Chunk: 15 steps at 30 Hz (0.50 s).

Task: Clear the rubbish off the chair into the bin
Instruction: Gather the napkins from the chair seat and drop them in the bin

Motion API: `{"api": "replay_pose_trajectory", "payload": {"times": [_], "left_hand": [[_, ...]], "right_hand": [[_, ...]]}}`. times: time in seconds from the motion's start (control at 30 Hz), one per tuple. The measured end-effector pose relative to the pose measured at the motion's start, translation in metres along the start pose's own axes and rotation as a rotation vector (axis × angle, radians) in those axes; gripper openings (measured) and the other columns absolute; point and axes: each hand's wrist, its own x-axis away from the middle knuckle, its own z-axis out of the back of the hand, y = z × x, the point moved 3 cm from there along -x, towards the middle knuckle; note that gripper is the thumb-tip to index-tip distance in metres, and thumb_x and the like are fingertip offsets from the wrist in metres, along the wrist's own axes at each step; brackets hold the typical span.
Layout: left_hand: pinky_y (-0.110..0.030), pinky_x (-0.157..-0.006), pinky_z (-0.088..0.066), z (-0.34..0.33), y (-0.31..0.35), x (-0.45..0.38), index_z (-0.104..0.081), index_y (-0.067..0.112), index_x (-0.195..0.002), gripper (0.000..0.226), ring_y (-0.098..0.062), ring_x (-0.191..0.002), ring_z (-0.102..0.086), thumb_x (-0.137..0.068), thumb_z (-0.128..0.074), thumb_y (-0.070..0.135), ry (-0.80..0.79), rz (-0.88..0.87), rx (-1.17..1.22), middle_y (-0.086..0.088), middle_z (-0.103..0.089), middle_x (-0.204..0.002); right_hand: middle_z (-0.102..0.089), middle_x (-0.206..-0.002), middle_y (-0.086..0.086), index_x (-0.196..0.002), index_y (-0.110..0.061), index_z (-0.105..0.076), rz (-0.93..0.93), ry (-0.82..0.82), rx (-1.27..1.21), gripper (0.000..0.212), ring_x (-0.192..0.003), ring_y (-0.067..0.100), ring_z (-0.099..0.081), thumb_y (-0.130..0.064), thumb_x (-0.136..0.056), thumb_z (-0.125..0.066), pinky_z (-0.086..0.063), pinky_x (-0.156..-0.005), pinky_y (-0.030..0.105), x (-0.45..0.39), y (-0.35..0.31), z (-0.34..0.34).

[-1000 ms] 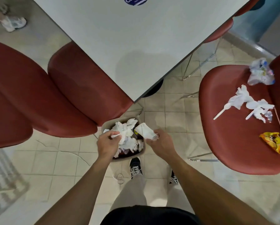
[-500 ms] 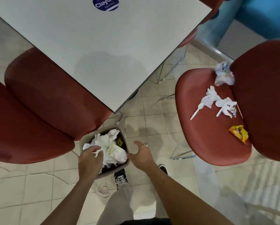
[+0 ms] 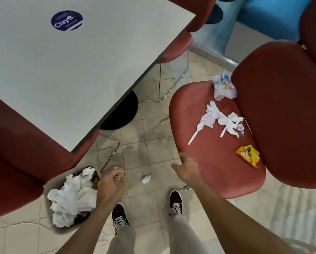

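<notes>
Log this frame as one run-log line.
left hand: closed at tan bin rim | right hand: open, empty, beside red chair seat | seat: white plastic spoon, yellow wrapper | floor: crumpled tissue

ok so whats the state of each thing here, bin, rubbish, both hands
bin: on the floor, heaped with white tissue
left hand: fingers curled, at the bin rim; whether it holds anything can't be told
right hand: open, empty, at the chair edge
chair: rubbish on the seat
spoon: flat on the seat
yellow wrapper: crumpled, on the seat
tissue ball: on the floor, outside the bin
</notes>
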Motion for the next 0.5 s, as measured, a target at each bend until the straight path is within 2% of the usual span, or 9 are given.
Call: {"api": "replay_pose_trajectory", "payload": {"times": [0.03, 0.1, 0.2, 0.3, 0.43, 0.5], "left_hand": [[-0.024, -0.074, -0.047, -0.011, 0.002, -0.001, -0.066, 0.027, -0.085, 0.011, -0.014, -0.085, -0.063, -0.079, -0.063, 0.018, -0.017, 0.014, 0.01, 0.004, -0.068, -0.084], [-0.024, -0.071, -0.045, -0.042, 0.006, -0.01, -0.068, 0.023, -0.09, 0.018, -0.014, -0.086, -0.063, -0.074, -0.061, 0.027, -0.03, 0.061, 0.022, 0.002, -0.068, -0.088], [-0.026, -0.075, -0.047, -0.092, 0.007, -0.035, -0.07, 0.017, -0.098, 0.019, -0.015, -0.092, -0.063, -0.079, -0.067, 0.016, -0.036, 0.095, -0.045, 0.001, -0.068, -0.097], [-0.032, -0.083, -0.051, -0.136, 0.005, -0.063, -0.067, 0.023, -0.103, 0.022, -0.016, -0.096, -0.062, -0.082, -0.068, 0.021, -0.084, 0.098, -0.124, 0.002, -0.065, -0.103], [-0.032, -0.078, -0.05, -0.19, -0.008, -0.099, -0.065, 0.029, -0.101, 0.02, -0.014, -0.094, -0.06, -0.084, -0.068, 0.02, -0.102, 0.086, -0.124, 0.004, -0.063, -0.104], [-0.031, -0.082, -0.05, -0.221, -0.021, -0.121, -0.065, 0.03, -0.101, 0.021, -0.012, -0.093, -0.06, -0.084, -0.068, 0.019, -0.099, 0.037, -0.126, 0.006, -0.063, -0.107]], "right_hand": [[-0.056, -0.13, 0.012, -0.135, -0.017, -0.049, 0.01, 0.011, 0.01, 0.057, -0.118, 0.028, -0.055, -0.025, -0.081, -0.067, -0.043, -0.101, 0.032, -0.011, 0.004, 0.01], [-0.059, -0.125, 0.013, -0.134, -0.018, -0.048, 0.036, 0.042, 0.018, 0.057, -0.114, 0.03, -0.056, -0.026, -0.08, -0.064, -0.046, -0.099, 0.037, -0.039, 0.01, 0.034], [-0.061, -0.114, 0.014, -0.131, -0.017, -0.05, 0.104, 0.107, 0.043, 0.053, -0.098, 0.031, -0.061, -0.025, -0.079, -0.062, -0.049, -0.088, 0.034, -0.083, 0.015, 0.068], [-0.052, -0.122, 0.015, -0.134, -0.014, -0.049, 0.186, 0.116, 0.096, 0.05, -0.104, 0.031, -0.058, -0.019, -0.086, -0.061, -0.045, -0.091, 0.034, -0.125, 0.018, 0.086], [-0.051, -0.128, 0.012, -0.131, -0.013, -0.052, 0.245, 0.211, 0.142, 0.044, -0.105, 0.029, -0.059, -0.01, -0.087, -0.051, -0.046, -0.086, 0.033, -0.193, 0.034, 0.102], [-0.048, -0.132, 0.012, -0.133, -0.014, -0.051, 0.234, 0.263, 0.171, 0.048, -0.113, 0.03, -0.055, -0.006, -0.086, -0.049, -0.044, -0.088, 0.033, -0.237, 0.052, 0.106]]}}
